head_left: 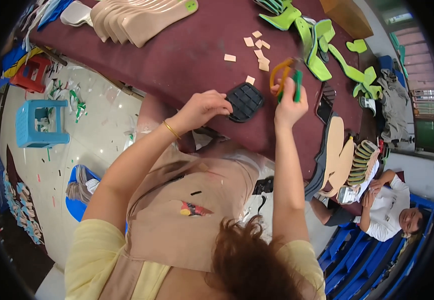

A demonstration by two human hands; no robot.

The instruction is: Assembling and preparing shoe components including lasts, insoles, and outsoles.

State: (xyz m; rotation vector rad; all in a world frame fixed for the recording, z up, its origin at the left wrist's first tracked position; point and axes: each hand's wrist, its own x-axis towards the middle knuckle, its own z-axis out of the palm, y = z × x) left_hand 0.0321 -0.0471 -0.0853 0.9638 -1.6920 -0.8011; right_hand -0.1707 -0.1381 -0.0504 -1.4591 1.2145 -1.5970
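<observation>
My left hand (204, 109) has its fingers drawn together at the left edge of a black, rounded sole piece (245, 102) with a grid of hollows. It appears to pinch that edge. To the right, my right hand (292, 102) grips a scissors-like tool with an orange handle (275, 76) and a green handle (297, 84). The tool's head points away from me and is blurred. Small beige squares (259, 53) lie scattered beyond the black piece, and one beige square (250, 80) sits right by its far edge.
The table has a dark red cover (177, 65). Beige sole-shaped sheets (137, 22) are stacked far left; green cut pieces (317, 45) lie far right. A phone (325, 102) and large insoles (334, 150) are at right. A seated person (389, 205) is beyond. Blue stool (42, 122) at left.
</observation>
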